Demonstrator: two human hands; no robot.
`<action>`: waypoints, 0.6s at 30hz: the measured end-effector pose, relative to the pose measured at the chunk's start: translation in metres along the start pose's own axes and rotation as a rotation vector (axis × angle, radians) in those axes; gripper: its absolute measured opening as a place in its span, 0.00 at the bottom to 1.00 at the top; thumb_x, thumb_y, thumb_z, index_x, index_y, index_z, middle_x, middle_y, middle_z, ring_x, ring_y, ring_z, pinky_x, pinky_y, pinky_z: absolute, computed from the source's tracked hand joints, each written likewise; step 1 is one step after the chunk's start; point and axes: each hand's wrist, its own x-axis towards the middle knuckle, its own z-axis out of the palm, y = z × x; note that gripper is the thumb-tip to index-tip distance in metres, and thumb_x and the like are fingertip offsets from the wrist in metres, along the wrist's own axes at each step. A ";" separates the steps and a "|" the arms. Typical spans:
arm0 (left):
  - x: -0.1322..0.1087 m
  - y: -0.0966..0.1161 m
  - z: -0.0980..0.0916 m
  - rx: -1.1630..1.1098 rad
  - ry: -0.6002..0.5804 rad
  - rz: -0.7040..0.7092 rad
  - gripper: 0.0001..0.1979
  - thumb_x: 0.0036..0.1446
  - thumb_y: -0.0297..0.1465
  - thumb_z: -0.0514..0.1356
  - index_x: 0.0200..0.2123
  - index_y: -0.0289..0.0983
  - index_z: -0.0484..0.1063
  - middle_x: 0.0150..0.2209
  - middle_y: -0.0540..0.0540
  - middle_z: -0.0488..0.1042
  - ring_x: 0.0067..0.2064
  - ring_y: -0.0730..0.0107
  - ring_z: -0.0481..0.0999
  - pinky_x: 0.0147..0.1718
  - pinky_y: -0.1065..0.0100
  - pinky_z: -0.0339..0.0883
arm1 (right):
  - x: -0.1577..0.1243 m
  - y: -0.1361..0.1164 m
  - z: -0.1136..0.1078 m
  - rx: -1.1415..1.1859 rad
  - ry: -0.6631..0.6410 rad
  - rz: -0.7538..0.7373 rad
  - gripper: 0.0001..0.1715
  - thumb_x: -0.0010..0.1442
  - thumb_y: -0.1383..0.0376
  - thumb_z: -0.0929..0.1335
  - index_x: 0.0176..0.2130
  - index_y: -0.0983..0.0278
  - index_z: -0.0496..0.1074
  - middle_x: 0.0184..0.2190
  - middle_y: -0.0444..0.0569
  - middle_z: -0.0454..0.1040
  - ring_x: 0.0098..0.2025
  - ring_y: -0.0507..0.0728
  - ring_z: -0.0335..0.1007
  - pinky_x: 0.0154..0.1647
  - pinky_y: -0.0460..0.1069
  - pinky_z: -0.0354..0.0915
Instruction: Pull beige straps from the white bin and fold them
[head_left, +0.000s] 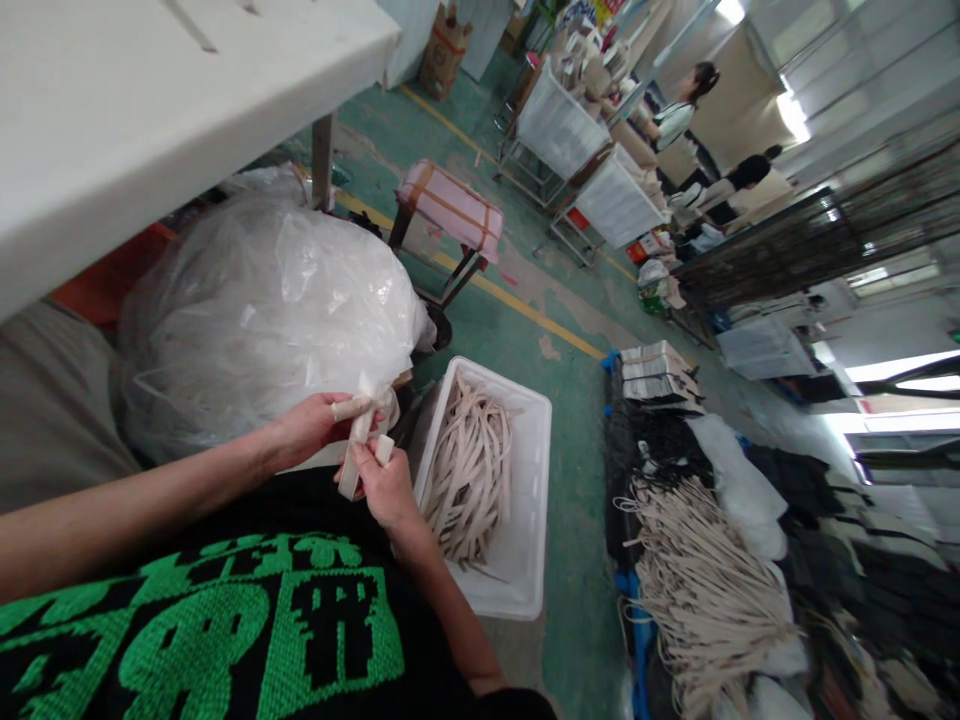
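My left hand (pixel 309 428) is closed on the upper end of a cream fabric strap (pixel 358 432), pinching it between thumb and fingers. My right hand (pixel 386 487) grips the lower part of the same strap, fingers curled round it. Both hands meet just above my lap, over my black shirt with green print (pixel 247 620). Right beside my right hand stands a white plastic crate (pixel 525 560) holding several more cream straps (pixel 471 470).
A big clear plastic bag (pixel 262 310) bulges behind my hands, under a white table (pixel 150 110). A pink-padded stool (pixel 448 210) stands on the green floor. Stacks of black bags with cream handles (pixel 697 580) lie at right. Other people (pixel 679 115) work by white bins far back.
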 end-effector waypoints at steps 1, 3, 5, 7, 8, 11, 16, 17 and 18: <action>0.003 0.005 0.001 -0.006 0.036 0.008 0.13 0.49 0.37 0.76 0.30 0.33 0.83 0.33 0.39 0.85 0.35 0.60 0.81 0.39 0.65 0.76 | -0.002 0.002 0.000 -0.055 0.001 -0.032 0.30 0.63 0.41 0.69 0.32 0.64 0.79 0.25 0.49 0.80 0.26 0.55 0.74 0.27 0.46 0.68; 0.005 0.012 0.004 -0.033 0.087 0.032 0.09 0.52 0.32 0.75 0.30 0.33 0.83 0.33 0.39 0.85 0.36 0.61 0.82 0.40 0.65 0.76 | -0.006 0.005 -0.001 -0.158 0.000 -0.111 0.28 0.64 0.44 0.69 0.30 0.64 0.80 0.27 0.49 0.81 0.29 0.55 0.75 0.33 0.47 0.70; 0.004 0.014 0.006 -0.049 0.104 0.066 0.08 0.53 0.32 0.74 0.31 0.32 0.82 0.34 0.39 0.84 0.35 0.61 0.82 0.40 0.66 0.77 | -0.007 0.007 -0.002 -0.188 0.000 -0.127 0.28 0.65 0.44 0.68 0.30 0.63 0.80 0.27 0.49 0.81 0.29 0.56 0.75 0.33 0.48 0.69; 0.001 0.010 0.008 -0.015 0.033 0.054 0.12 0.53 0.35 0.75 0.31 0.32 0.82 0.31 0.39 0.83 0.30 0.63 0.80 0.33 0.66 0.76 | -0.005 0.005 -0.003 -0.144 0.020 -0.071 0.32 0.66 0.42 0.66 0.32 0.64 0.81 0.27 0.51 0.81 0.25 0.55 0.73 0.27 0.47 0.67; -0.001 0.006 0.009 0.011 -0.020 0.042 0.14 0.52 0.38 0.75 0.31 0.32 0.82 0.28 0.40 0.82 0.26 0.64 0.77 0.27 0.67 0.73 | -0.003 0.003 -0.003 -0.119 0.041 -0.049 0.34 0.67 0.41 0.64 0.32 0.65 0.81 0.27 0.52 0.81 0.23 0.54 0.71 0.24 0.47 0.64; -0.001 -0.001 0.011 0.065 -0.151 0.016 0.18 0.51 0.43 0.75 0.31 0.32 0.82 0.20 0.45 0.75 0.17 0.70 0.66 0.15 0.69 0.61 | 0.003 -0.006 -0.005 -0.097 0.083 -0.082 0.36 0.67 0.40 0.63 0.33 0.66 0.81 0.27 0.53 0.82 0.22 0.54 0.70 0.22 0.47 0.62; 0.006 0.015 0.014 -0.066 0.030 0.076 0.10 0.50 0.33 0.75 0.31 0.33 0.83 0.30 0.41 0.83 0.30 0.64 0.79 0.29 0.69 0.74 | -0.005 -0.006 -0.006 -0.302 0.005 -0.153 0.29 0.65 0.44 0.69 0.32 0.65 0.83 0.25 0.49 0.81 0.27 0.54 0.72 0.27 0.46 0.64; 0.006 0.017 0.015 -0.079 0.061 0.082 0.09 0.49 0.32 0.75 0.31 0.33 0.83 0.32 0.41 0.84 0.32 0.64 0.80 0.31 0.69 0.74 | -0.007 -0.004 -0.006 -0.286 -0.010 -0.121 0.30 0.66 0.44 0.67 0.33 0.65 0.84 0.26 0.50 0.81 0.26 0.54 0.71 0.26 0.45 0.64; 0.005 0.017 0.016 -0.068 0.061 0.077 0.09 0.49 0.32 0.75 0.31 0.33 0.83 0.31 0.41 0.84 0.31 0.64 0.80 0.31 0.70 0.74 | -0.008 -0.004 -0.005 -0.245 -0.017 -0.087 0.32 0.67 0.44 0.65 0.35 0.65 0.84 0.27 0.51 0.82 0.25 0.53 0.70 0.24 0.45 0.63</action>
